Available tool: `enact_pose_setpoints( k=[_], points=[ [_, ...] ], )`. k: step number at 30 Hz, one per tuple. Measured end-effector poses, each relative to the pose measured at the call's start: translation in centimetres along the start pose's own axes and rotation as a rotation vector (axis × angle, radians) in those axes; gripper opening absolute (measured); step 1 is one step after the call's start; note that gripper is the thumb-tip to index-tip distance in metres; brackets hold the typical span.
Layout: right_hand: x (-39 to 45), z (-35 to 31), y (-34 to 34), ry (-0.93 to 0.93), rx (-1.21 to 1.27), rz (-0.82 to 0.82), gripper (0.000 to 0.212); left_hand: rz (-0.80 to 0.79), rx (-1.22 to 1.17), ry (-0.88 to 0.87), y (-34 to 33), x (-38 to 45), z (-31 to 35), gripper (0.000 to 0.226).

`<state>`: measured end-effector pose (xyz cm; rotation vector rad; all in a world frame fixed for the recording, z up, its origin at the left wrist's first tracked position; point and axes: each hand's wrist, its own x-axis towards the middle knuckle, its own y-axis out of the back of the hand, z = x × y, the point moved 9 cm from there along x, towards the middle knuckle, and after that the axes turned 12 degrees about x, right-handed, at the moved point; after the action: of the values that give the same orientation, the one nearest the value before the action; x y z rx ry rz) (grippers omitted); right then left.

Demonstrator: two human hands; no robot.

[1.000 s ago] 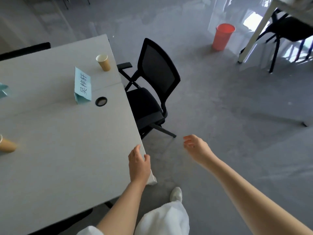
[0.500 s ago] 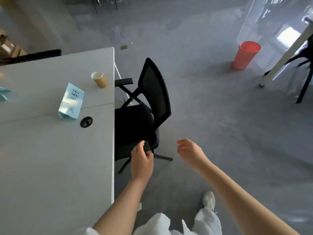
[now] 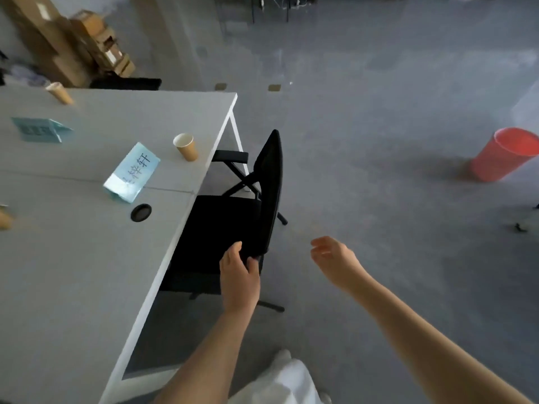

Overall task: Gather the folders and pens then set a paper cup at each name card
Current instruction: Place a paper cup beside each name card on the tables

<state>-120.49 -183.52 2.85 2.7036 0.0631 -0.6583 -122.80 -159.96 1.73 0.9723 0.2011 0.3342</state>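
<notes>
Head view: black mesh chair [image 3: 269,182], smooth table [image 3: 73,272]

The left hand [image 3: 239,269] has left the table corner [image 3: 163,266] — now gripping the chair [image 3: 269,182] back.

The table [image 3: 73,272] is plain light grey with a white edge. The name card [image 3: 132,173] near its right edge is pale blue with dark characters; a second card [image 3: 39,129] toward the far left is teal-blue, its print blurred. The paper cup [image 3: 185,147] by the right edge is tan outside, white inside. The grommet [image 3: 141,212] is black. The chair [image 3: 233,217] is black. The bin [image 3: 504,154] is orange-red. The floor [image 3: 379,112] is mottled grey. The boxes [image 3: 73,39] are brown.
</notes>
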Motion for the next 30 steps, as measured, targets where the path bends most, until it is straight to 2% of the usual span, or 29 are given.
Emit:
enact_pose_setpoints(
  k=[4, 10, 17, 25, 30],
  points=[
    [5.7, -5.0, -0.5, 0.074, -0.046, -0.093, 0.033, 0.068, -0.015, 0.122, -0.1, 4.2, -0.2, 0.041],
    [13.9, -10.6, -1.0, 0.132, -0.090, -0.143, 0.032, 0.073, -0.031, 0.241, -2.9, 10.8, -0.1, 0.040],
    [22.7, -16.9, -3.5, 0.167, -0.170, -0.273, 0.033, 0.080, 0.052, 0.305, -4.3, 18.4, 1.0, 0.042],
    [30.9, -20.4, -6.6, 0.149, -0.198, -0.491, 0.032, 0.146, 0.068, 0.439, -6.2, 25.3, 2.8, 0.041],
    [36.9, -22.8, -7.5, 0.206, -0.246, -0.599, 0.029, 0.193, 0.075, 0.560, -7.9, 28.4, 4.8, 0.042]
  ],
)
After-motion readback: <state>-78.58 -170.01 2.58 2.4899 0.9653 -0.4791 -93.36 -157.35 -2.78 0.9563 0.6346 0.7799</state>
